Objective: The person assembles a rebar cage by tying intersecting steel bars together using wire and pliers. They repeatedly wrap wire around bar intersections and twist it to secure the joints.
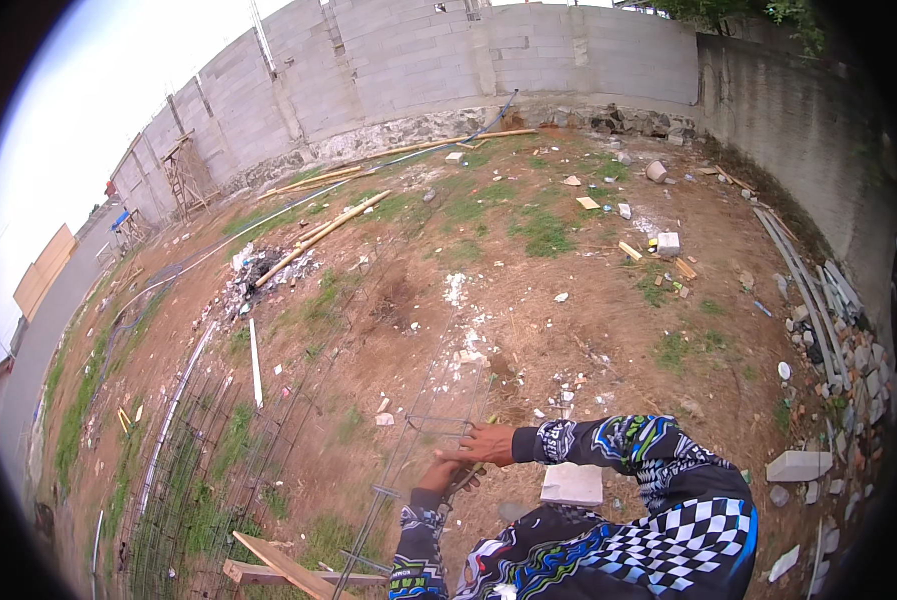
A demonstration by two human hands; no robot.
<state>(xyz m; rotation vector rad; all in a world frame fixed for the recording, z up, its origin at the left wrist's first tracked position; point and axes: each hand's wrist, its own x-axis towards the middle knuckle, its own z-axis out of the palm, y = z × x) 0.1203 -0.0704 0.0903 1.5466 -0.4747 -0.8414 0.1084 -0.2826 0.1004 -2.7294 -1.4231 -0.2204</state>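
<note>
My left hand and my right hand are close together at the side of a long rebar cage, made of thin steel bars with bent stirrups. Both hands look closed, the right one slightly farther out and next to a stirrup. A thin dark piece shows just below the fingers, too small to name, and what each hand grips is hidden. The cage slants away from the lower edge toward the middle of the ground. Its far end fades into the soil.
More rebar cages lie at the left. Wooden planks cross near the lower edge. A pale block sits beside my right arm. Farther off are bamboo poles, a rubbish heap and a block wall. Rubble lines the right.
</note>
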